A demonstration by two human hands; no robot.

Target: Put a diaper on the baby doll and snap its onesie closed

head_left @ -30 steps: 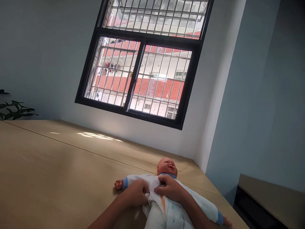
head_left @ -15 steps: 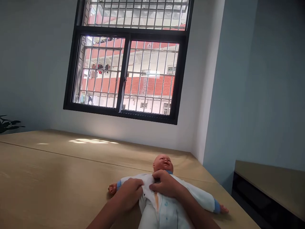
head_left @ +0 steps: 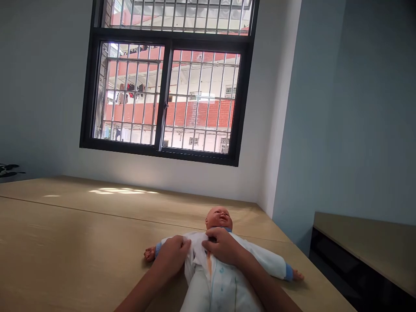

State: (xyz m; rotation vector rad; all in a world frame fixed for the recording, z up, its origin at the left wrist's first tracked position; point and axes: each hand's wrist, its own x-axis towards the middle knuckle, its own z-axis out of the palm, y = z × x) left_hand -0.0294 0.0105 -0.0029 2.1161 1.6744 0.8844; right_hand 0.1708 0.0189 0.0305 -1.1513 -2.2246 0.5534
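A baby doll point(head_left: 219, 219) lies on its back on the wooden table point(head_left: 81, 242), its head away from me and both arms spread. It wears a white romper point(head_left: 224, 284) with blue cuffs and collar. The front of the romper gapes, and a strip of the doll's body shows. My left hand point(head_left: 173, 255) is closed, pinching the white cloth on the left side of the opening. My right hand point(head_left: 224, 246) lies over the chest just below the collar, thumb and fingers closed on the romper's edge. The doll's legs run out of view at the bottom.
Behind the table is a wall with a dark-framed, barred window point(head_left: 162, 99). A second, lower table point(head_left: 367, 242) with a dark side stands at the right. Plant leaves point(head_left: 9, 170) show at the far left. The table's right edge runs close past the doll's arm.
My left hand has drawn the cloth slightly to the left. My right hand stays at the chest. The whole view has shifted a little.
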